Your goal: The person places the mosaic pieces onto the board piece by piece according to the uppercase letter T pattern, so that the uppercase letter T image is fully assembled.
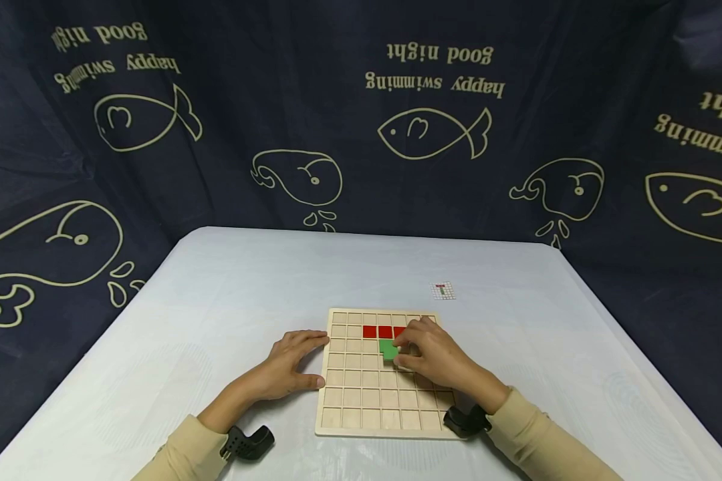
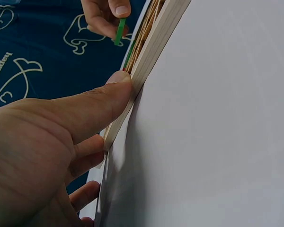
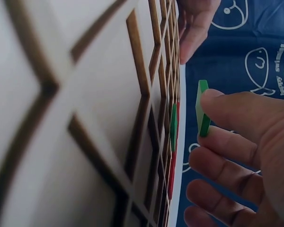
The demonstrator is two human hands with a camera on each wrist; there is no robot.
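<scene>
A square wooden grid board (image 1: 351,419) lies on the table. Several red tiles (image 1: 370,331) form a row in its upper part, and a green tile (image 3: 173,127) sits in a cell beside that row. My right hand (image 1: 433,354) pinches another green tile (image 3: 202,109) between thumb and index finger, held just above the board's surface; its other fingers are loosely bent. On the board's left side, my left hand (image 1: 285,367) rests with thumb and fingertips touching the wooden edge (image 2: 154,47), fingers fairly straight and spread.
A small card (image 1: 442,290) printed with a grid and a red and green pattern lies beyond the board's upper right corner. The table has a white cover (image 1: 265,267). Dark blue cloth (image 1: 337,100) with fish and whale drawings hangs around it. Each wrist wears a black device (image 1: 249,443).
</scene>
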